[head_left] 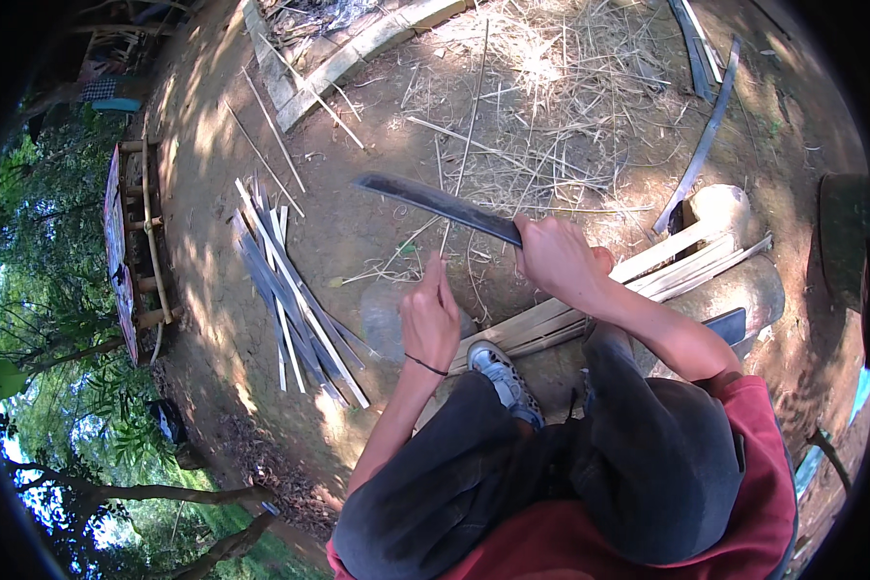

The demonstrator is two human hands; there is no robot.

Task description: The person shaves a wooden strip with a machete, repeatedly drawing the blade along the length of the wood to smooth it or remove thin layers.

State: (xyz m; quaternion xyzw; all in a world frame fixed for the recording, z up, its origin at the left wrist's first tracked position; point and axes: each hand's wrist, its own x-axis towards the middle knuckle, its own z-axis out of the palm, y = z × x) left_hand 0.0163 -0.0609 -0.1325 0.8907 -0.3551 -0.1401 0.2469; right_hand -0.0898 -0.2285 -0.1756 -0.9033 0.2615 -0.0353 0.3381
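Note:
My right hand [557, 259] grips the handle of a long dark machete [435, 203], whose blade points up and to the left over the dirt ground. My left hand [429, 319] holds a thin bamboo sliver [466, 145] that runs straight up away from me, fingers pinched around its lower end. The blade lies just to the right of the sliver near my left hand. Below my hands are my dark trousers and a grey shoe [503, 375]. A bundle of split bamboo slats [648, 275] lies under my right forearm.
A pile of flat bamboo strips [295, 300] lies on the ground to the left. Dry shavings and straw [561, 87] litter the dirt ahead. A curved dark strip [706, 135] lies at upper right, beside a log [725, 208]. A bamboo frame [140, 242] stands far left.

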